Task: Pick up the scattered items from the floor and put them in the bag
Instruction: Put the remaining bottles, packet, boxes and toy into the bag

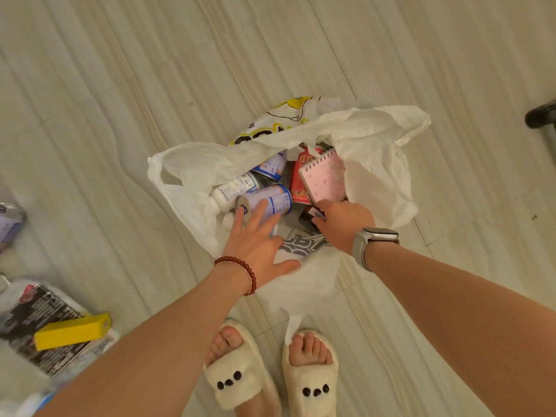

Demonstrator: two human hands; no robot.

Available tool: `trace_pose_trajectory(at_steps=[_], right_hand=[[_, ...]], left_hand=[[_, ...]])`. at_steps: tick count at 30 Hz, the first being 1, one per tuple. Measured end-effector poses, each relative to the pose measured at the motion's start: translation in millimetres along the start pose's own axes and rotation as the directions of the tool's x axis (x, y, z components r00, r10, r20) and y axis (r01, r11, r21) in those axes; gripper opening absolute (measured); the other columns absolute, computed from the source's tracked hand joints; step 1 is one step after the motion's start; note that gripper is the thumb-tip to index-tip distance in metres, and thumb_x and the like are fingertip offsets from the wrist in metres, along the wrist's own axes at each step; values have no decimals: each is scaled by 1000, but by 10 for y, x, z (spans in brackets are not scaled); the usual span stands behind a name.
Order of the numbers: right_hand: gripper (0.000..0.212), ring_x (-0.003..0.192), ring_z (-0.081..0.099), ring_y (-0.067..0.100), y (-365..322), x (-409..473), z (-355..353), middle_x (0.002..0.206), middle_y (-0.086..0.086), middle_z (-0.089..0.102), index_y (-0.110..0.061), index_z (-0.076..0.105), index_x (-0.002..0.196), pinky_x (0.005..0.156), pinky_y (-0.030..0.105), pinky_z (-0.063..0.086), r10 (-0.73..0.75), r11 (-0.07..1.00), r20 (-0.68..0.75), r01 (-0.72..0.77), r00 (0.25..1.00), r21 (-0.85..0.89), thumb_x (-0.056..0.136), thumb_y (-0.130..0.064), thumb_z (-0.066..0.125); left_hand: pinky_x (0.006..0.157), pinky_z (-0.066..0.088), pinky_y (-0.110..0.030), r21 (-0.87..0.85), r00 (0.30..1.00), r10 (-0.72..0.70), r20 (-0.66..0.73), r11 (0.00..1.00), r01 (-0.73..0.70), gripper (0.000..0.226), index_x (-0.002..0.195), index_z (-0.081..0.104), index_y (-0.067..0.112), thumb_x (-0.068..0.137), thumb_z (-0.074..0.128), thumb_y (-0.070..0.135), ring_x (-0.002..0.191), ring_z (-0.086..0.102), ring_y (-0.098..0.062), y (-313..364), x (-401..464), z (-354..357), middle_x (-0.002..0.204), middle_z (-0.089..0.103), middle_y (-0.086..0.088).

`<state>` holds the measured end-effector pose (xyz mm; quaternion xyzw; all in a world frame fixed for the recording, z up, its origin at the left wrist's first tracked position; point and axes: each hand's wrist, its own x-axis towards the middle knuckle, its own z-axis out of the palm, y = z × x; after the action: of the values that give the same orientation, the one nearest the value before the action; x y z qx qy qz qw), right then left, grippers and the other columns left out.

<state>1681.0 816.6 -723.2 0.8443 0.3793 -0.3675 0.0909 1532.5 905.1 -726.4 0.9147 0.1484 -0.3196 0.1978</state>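
Fingers (261,209) of the left hand (258,248) are straight and spread, their tips lying on a blue-and-white can (264,200) at the near left of the open bag (376,164); nothing is gripped, and the thumb stretches out toward the bag's near edge. A red bead bracelet (240,270) circles that wrist.

Right hand (343,221) reaches into the bag beside the can, knuckles up and fingers curled downward. Its fingertips are hidden, so whether they grasp anything cannot be told. A pink spiral notepad (326,176) stands tilted just beyond this hand, its lower corner touching or nearly touching the index finger. A grey watch (373,240) sits on the wrist.

Inside the bag, a white bottle (234,189) lies just left of the can, a second blue can (272,167) farther in, and a red packet (301,179) sits behind the notepad. Grey patterned material (301,243) shows between the two hands.

Well left of the bag, on the floor (120,115), a yellow box (72,331) rests on a dark printed package (39,314), and another can (10,222) lies at the frame's edge. Two fluffy slippers (240,383) stand just near of the bag.
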Motion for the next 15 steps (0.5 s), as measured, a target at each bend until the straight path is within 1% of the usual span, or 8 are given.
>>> trace_pose_trajectory(at_steps=[2, 3, 5, 6, 8, 10, 12, 15], right_hand=[[35, 104, 57, 37, -37, -4, 27, 115, 17, 62, -17, 47, 127, 82, 37, 44, -5, 1000, -15, 5, 1000, 12, 94, -26, 40], [37, 106, 57, 36, -51, -18, 35, 118, 16, 61, -18, 44, 130, 85, 38, 42, -17, 999, -14, 18, 1000, 31, 94, -24, 40], [39, 111, 54, 34, -70, -96, 39, 122, 12, 60, -19, 42, 133, 88, 40, 38, -46, 994, -39, 50, 998, 94, 94, -21, 39], [39, 112, 53, 34, -78, -156, 37, 122, 12, 60, -18, 43, 133, 90, 40, 38, -58, 990, -67, 66, 996, 125, 93, -20, 38], [39, 113, 50, 32, -109, -320, 17, 121, 11, 61, -17, 46, 131, 95, 40, 35, -87, 984, -123, 105, 989, 147, 92, -18, 38], [38, 114, 51, 32, -181, -526, -9, 120, 10, 62, -14, 50, 127, 99, 40, 33, -120, 981, -175, 144, 977, 132, 91, -18, 39], [42, 108, 56, 34, -322, -749, -53, 114, 12, 65, -10, 57, 119, 95, 42, 39, -152, 972, -228, 188, 962, 144, 86, -21, 35], [51, 100, 60, 35, -643, -1037, -144, 110, 12, 65, -8, 60, 112, 86, 42, 45, -195, 952, -224, 239, 955, 190, 79, -27, 27]], left_hand=[[113, -9, -51, 18, 999, 14, 43, 1000, -15, 59, 124, 53, 26, 86, 29, 64, 143, -3, -21, 3, -93, 40, 150, 29, 1], [114, -4, -48, -10, 998, -1, 58, 1000, 1, 57, 122, 53, 25, 87, 28, 62, 142, 11, -20, 9, -144, 42, 142, 42, 0], [113, 11, -41, -56, 998, -21, 52, 998, 24, 46, 113, 57, 20, 93, 29, 50, 124, 43, -21, 27, -255, 69, 119, 60, -3], [108, 21, -38, -87, 1000, -15, -6, 996, 14, 37, 105, 59, 15, 95, 33, 40, 110, 54, -22, 35, -322, 105, 105, 65, -5], [84, 44, -32, -119, 985, -36, -171, 993, 15, 23, 78, 62, 11, 88, 46, 24, 72, 65, -23, 34, -457, 124, 72, 66, -5], [58, 47, -21, -160, 962, -96, -255, 986, 56, 26, 57, 58, 16, 78, 46, 26, 47, 58, -18, 27, -603, 95, 50, 58, 3], [52, 45, -18, -207, 953, -144, -266, 974, 89, 29, 55, 58, 19, 75, 38, 26, 46, 57, -16, 70, -793, 16, 49, 57, 5], [57, 50, -21, -326, 940, -185, -286, 941, 86, 27, 69, 64, 20, 74, 38, 26, 70, 63, -16, 117, -1126, -60, 70, 65, 4]])
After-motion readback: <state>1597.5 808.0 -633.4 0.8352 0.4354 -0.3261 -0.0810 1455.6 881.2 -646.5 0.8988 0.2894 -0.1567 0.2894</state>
